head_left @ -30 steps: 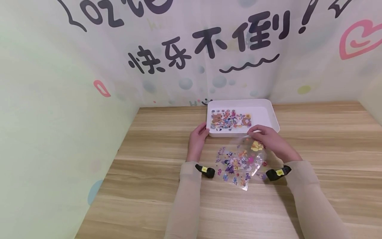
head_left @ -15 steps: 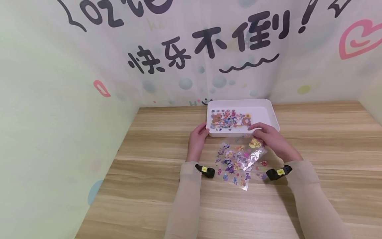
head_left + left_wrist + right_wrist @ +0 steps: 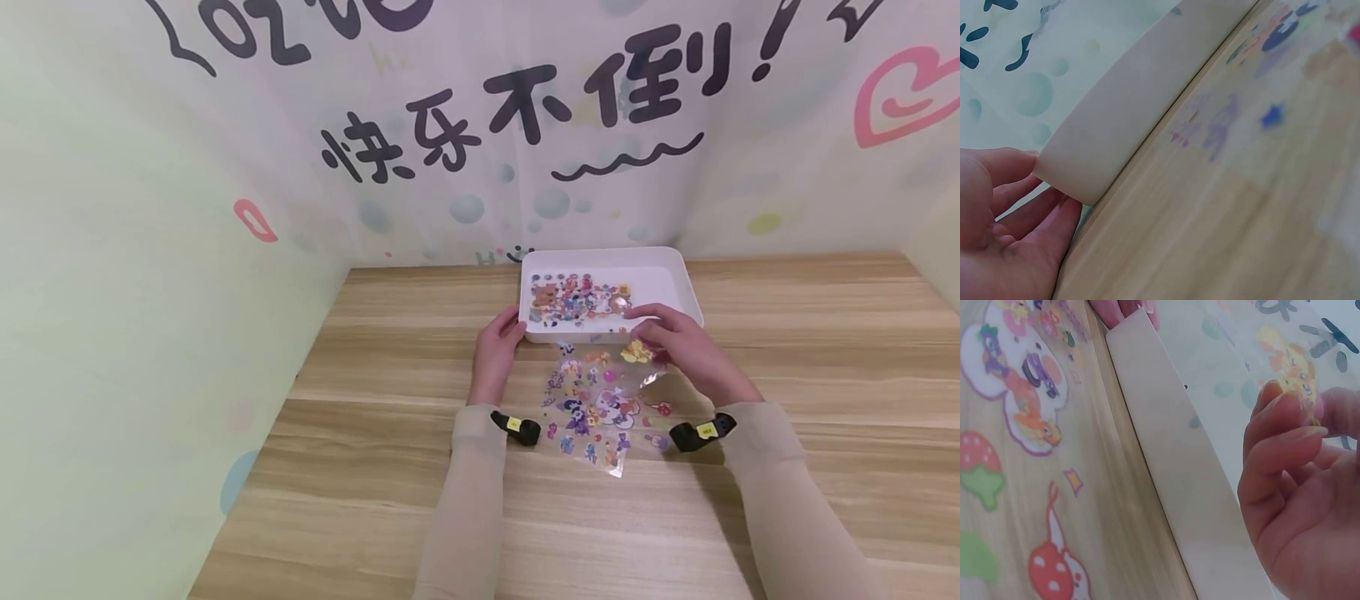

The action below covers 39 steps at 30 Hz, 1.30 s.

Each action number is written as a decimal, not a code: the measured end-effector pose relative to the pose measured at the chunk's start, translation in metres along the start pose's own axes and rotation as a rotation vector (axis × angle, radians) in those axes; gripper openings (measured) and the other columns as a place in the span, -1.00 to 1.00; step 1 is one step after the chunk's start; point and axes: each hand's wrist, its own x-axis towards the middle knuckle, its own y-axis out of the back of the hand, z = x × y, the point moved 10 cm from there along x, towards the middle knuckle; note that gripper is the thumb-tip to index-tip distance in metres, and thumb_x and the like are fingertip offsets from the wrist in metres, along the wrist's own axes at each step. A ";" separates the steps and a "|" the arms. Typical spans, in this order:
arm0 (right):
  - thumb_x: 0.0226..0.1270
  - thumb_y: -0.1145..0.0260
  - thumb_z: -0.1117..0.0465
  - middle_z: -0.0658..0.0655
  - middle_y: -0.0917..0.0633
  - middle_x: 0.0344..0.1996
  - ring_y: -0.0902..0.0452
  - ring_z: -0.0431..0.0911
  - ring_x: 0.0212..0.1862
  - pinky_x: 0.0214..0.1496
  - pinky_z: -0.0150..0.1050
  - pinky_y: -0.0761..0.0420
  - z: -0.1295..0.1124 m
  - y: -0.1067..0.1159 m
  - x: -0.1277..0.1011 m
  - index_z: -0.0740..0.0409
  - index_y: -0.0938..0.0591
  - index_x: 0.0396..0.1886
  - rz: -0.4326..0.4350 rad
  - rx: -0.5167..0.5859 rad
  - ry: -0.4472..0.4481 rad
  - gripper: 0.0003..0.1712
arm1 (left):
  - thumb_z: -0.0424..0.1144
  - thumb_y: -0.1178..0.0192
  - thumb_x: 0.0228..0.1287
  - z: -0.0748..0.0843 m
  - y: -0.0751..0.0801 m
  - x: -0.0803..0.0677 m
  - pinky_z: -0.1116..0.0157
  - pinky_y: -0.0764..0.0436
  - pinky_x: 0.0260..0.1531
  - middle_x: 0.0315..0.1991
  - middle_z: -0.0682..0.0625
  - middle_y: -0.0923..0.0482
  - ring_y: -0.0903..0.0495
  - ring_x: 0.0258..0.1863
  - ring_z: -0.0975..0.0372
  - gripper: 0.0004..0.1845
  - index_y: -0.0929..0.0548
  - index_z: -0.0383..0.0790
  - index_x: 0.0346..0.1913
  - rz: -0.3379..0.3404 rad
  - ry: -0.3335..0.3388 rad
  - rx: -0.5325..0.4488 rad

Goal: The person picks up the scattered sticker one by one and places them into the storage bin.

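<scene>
My left hand (image 3: 495,354) grips the near left corner of a white tray (image 3: 663,287). In the left wrist view its thumb and fingers (image 3: 1054,231) close round that corner. In front of the tray, my right hand (image 3: 690,354) pinches a clear sticker sheet (image 3: 636,351) with yellow pony-like figures, its far edge raised near the tray's front wall. The pinch shows between thumb and fingertips in the right wrist view. Beneath it on the table lies another clear sticker sheet (image 3: 592,454), with a white bear (image 3: 1016,375) and a strawberry (image 3: 979,462) printed on it.
Inside the tray, at its left, lie clear sheets of small stickers (image 3: 573,304), with bears among them. The tray stands on a wooden table (image 3: 390,467) close to a printed curtain (image 3: 435,208) at the back. A pale wall (image 3: 135,333) rises on the left.
My right hand's fingertips have shifted slightly toward the tray, and the lifted sheet has unfolded forward from its curled position, with its glare shrinking. My left hand stays at the tray's corner.
</scene>
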 end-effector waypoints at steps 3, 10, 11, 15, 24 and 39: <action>0.34 -0.02 -0.02 0.19 -0.47 -0.21 -0.36 -0.02 -0.31 -0.38 -0.25 -0.55 0.000 0.002 0.001 0.08 -0.35 0.15 0.016 0.011 -0.003 -0.54 | -0.14 -0.07 0.25 0.002 0.000 0.000 0.47 -0.44 -0.02 0.16 0.08 -0.38 -0.40 0.04 0.40 -0.59 -0.41 0.05 0.18 0.004 -0.009 0.000; 0.33 -0.05 -0.01 0.20 -0.49 -0.26 -0.39 -0.01 -0.41 -0.44 -0.25 -0.51 0.001 0.004 0.002 0.06 -0.36 0.14 0.038 0.057 -0.013 -0.55 | -0.16 -0.08 0.25 0.002 0.001 0.000 0.47 -0.44 -0.02 0.15 0.08 -0.39 -0.41 0.03 0.40 -0.60 -0.43 0.06 0.16 0.012 -0.008 -0.001; 0.33 -0.05 0.00 0.20 -0.49 -0.27 -0.38 -0.02 -0.43 -0.46 -0.26 -0.50 0.001 0.004 0.003 0.07 -0.36 0.14 0.037 0.063 -0.010 -0.56 | -0.16 -0.07 0.25 0.002 0.001 0.000 0.47 -0.44 -0.02 0.15 0.08 -0.39 -0.41 0.03 0.40 -0.61 -0.43 0.06 0.16 0.013 -0.009 -0.002; 0.35 -0.05 0.06 0.19 -0.49 -0.31 -0.36 -0.07 -0.51 -0.54 -0.29 -0.46 0.000 0.004 0.004 0.10 -0.36 0.13 0.033 0.098 0.008 -0.58 | -0.17 -0.07 0.25 0.001 0.002 0.001 0.46 -0.44 -0.01 0.15 0.08 -0.39 -0.41 0.03 0.40 -0.61 -0.43 0.04 0.16 0.013 -0.010 -0.004; 0.37 0.00 0.17 0.18 -0.50 -0.27 -0.40 -0.07 -0.49 -0.52 -0.29 -0.50 0.001 0.005 0.004 0.07 -0.31 0.18 0.040 0.111 -0.004 -0.61 | -0.14 -0.08 0.25 -0.001 0.002 0.001 0.47 -0.44 -0.02 0.15 0.09 -0.39 -0.41 0.03 0.41 -0.61 -0.44 0.08 0.15 0.018 0.002 -0.002; 0.37 0.02 0.24 0.18 -0.45 -0.14 -0.47 -0.07 -0.40 -0.45 -0.27 -0.52 0.001 0.008 0.004 0.02 -0.21 0.25 0.070 0.128 0.006 -0.54 | -0.19 -0.06 0.26 0.002 0.001 -0.001 0.44 -0.44 -0.01 0.15 0.06 -0.39 -0.41 0.04 0.38 -0.65 -0.45 0.13 0.12 0.014 -0.002 -0.009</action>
